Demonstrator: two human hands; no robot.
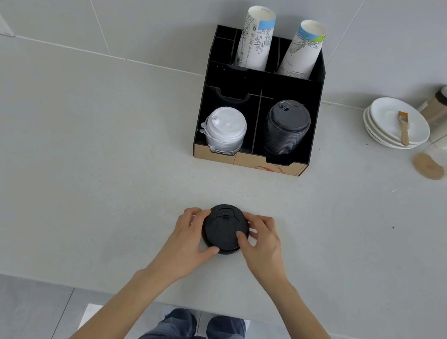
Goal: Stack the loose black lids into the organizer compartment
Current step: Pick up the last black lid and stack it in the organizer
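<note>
**Black lids gathered between both hands, ready for the lift**

Black plastic, thin and slippery, wants an even squeeze from both sides. The loose black lids (225, 230) sit on the grey counter (73, 178) near its front edge, well apart from the organizer (252, 160) at the back. The left hand (189, 237) wraps the left rim with its thumb under the near edge; the right hand (260, 239) closes on the right rim, thumb resting on the top face. Both grips are clenched on the lids, which lie centred between the palms.

To do this step well, I would keep the rims aligned and lift the lot straight up as one, level, so nothing slides sideways. The target looks to be the front right compartment, where a tall black stack (286, 129) already stands beside the white lids (225, 131). Settling onto that stack calls for a centred, gentle drop, since a tilted one could topple it.
</note>
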